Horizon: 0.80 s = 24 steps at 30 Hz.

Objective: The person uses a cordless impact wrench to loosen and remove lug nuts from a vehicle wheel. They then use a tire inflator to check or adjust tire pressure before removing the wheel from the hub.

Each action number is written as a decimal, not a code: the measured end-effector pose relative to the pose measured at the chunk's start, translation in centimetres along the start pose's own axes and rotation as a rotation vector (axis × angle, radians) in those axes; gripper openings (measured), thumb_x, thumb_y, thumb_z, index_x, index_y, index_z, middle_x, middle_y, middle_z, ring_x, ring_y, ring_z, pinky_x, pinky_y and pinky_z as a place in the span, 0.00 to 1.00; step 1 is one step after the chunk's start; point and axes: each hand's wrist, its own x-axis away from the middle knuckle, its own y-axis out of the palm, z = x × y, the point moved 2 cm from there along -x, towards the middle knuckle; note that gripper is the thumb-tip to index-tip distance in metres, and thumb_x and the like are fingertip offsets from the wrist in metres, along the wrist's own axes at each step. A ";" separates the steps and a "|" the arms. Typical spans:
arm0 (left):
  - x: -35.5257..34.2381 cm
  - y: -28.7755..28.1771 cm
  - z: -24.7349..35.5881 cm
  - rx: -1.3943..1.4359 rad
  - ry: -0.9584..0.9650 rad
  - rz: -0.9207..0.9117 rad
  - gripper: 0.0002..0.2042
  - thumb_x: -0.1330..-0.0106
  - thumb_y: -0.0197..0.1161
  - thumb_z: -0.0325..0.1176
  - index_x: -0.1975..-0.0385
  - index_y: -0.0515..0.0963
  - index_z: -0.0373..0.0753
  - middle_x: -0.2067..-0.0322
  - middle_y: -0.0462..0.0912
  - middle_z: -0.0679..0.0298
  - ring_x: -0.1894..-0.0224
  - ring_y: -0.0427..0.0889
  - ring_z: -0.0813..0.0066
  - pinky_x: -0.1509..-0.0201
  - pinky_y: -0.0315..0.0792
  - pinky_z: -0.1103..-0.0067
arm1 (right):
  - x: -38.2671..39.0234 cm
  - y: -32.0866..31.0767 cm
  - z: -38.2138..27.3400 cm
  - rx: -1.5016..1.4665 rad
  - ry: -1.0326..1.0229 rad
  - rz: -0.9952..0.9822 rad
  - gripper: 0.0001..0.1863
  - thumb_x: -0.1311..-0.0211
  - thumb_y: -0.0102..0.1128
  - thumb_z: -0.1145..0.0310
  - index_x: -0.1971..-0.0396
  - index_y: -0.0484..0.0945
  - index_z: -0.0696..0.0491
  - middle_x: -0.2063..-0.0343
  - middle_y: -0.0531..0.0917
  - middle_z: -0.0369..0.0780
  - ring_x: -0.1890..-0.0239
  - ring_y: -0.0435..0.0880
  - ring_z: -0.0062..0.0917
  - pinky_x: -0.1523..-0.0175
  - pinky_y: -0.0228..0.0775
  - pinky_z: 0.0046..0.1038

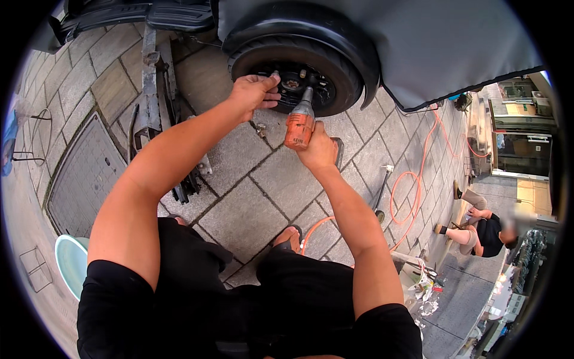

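Two hands work at a small black wheel (299,72) at the paving's far edge: the left hand (254,93) curls over the tyre's rim, and the right hand (317,149) is clenched around an orange impact wrench (299,125) whose nose meets the hub. Grey paving slabs (245,209) lie underneath, an orange hose (412,191) coiling toward their right edge.
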 end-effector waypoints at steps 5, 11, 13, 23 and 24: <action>-0.2 0.3 -0.3 0.036 0.024 0.010 0.16 0.30 0.72 0.40 0.57 0.79 0.32 0.60 0.85 0.58 0.56 0.89 0.63 0.53 0.87 0.69 | 0.1 0.4 1.1 -0.022 -0.035 -0.014 0.33 0.45 0.75 0.55 0.51 0.68 0.60 0.57 0.85 0.57 0.55 0.87 0.54 0.50 0.79 0.48; 0.3 0.8 0.4 -0.025 0.005 0.005 0.17 0.28 0.71 0.43 0.56 0.78 0.35 0.59 0.84 0.59 0.54 0.88 0.64 0.52 0.86 0.69 | 0.5 1.1 2.0 -0.018 -0.060 0.066 0.31 0.45 0.76 0.55 0.51 0.68 0.56 0.59 0.87 0.56 0.54 0.87 0.55 0.49 0.77 0.49; 0.4 0.6 0.5 -0.075 0.015 -0.001 0.18 0.25 0.66 0.44 0.54 0.77 0.33 0.57 0.84 0.57 0.56 0.89 0.63 0.54 0.86 0.68 | 0.7 0.8 1.1 -0.027 -0.034 0.043 0.31 0.44 0.75 0.54 0.51 0.68 0.56 0.58 0.87 0.57 0.54 0.87 0.55 0.48 0.77 0.50; 1.7 1.2 1.1 -0.053 -0.179 -0.043 0.22 0.21 0.56 0.51 0.46 0.75 0.34 0.55 0.82 0.54 0.51 0.87 0.56 0.52 0.86 0.60 | 1.8 -0.1 -0.5 -0.048 0.031 0.020 0.31 0.43 0.74 0.52 0.50 0.68 0.56 0.59 0.87 0.56 0.54 0.87 0.55 0.48 0.76 0.51; 2.1 1.6 1.3 -0.083 -0.151 0.018 0.22 0.21 0.57 0.52 0.47 0.75 0.35 0.55 0.82 0.55 0.53 0.88 0.57 0.53 0.87 0.61 | 1.8 -0.1 -0.5 -0.054 0.023 0.030 0.31 0.43 0.74 0.52 0.50 0.68 0.56 0.59 0.87 0.56 0.55 0.87 0.55 0.48 0.76 0.51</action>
